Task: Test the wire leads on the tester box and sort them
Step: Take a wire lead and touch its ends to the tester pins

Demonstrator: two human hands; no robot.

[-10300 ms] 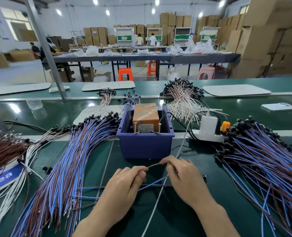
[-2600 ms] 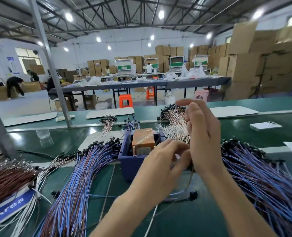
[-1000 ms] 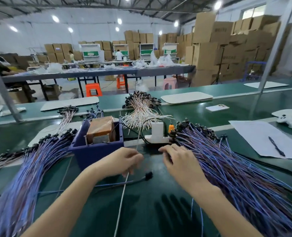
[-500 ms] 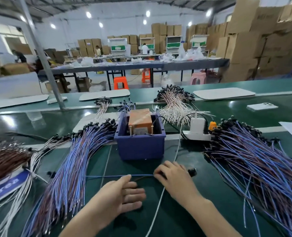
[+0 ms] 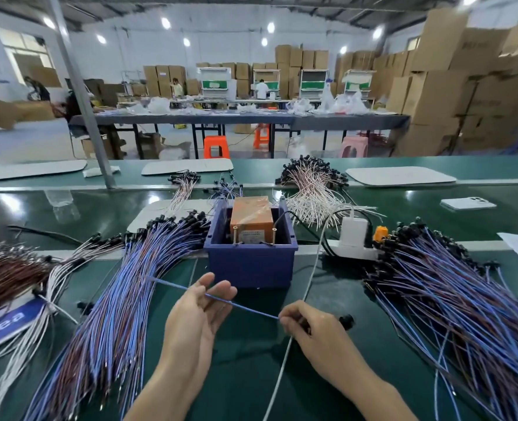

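Observation:
The orange tester box (image 5: 251,220) sits inside a blue bin (image 5: 250,264) at the centre of the green bench, two brass pins sticking up at its front. My right hand (image 5: 309,328) pinches one blue wire lead (image 5: 245,308) near its black connector end. The lead stretches leftward across the fingers of my left hand (image 5: 198,314), which is palm-up with fingers apart under the wire. A large pile of blue and brown leads (image 5: 121,302) lies left of the bin. Another such pile (image 5: 461,305) lies on the right.
A white power strip with a charger (image 5: 354,238) sits right of the bin, and its white cable (image 5: 297,311) runs toward me between my hands. Brown and white lead bundles (image 5: 11,275) lie far left, pale leads (image 5: 312,189) behind the bin, a phone (image 5: 467,203) far right.
My left hand has turned palm-up and risen under the blue lead. My right hand has lifted the lead off the bench, and it now slants up to the left.

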